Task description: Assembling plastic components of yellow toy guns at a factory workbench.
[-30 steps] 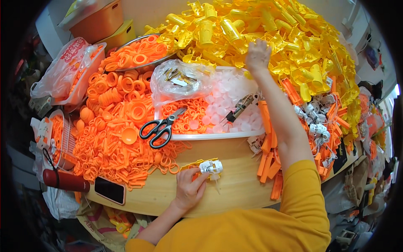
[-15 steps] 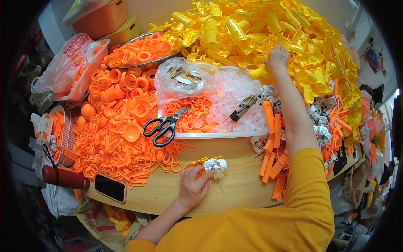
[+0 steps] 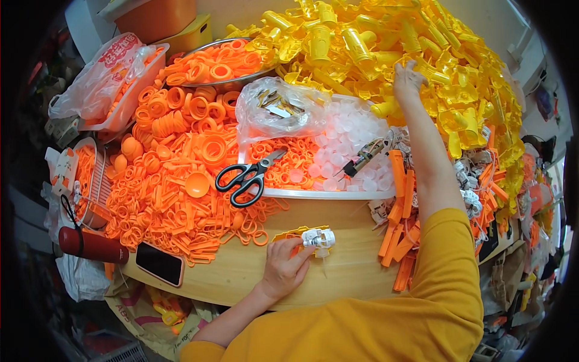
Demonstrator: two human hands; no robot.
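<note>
Head view: the left grip (image 3: 284, 266) pinches a white and yellow piece (image 3: 318, 238). The right grip (image 3: 409, 79) is at the yellow heap (image 3: 360, 49); I can't tell how open it is.

left grip (image 3: 285, 267) holds a white part (image 3: 319, 239), right grip (image 3: 409, 81) at yellow pile (image 3: 439, 77).
</note>
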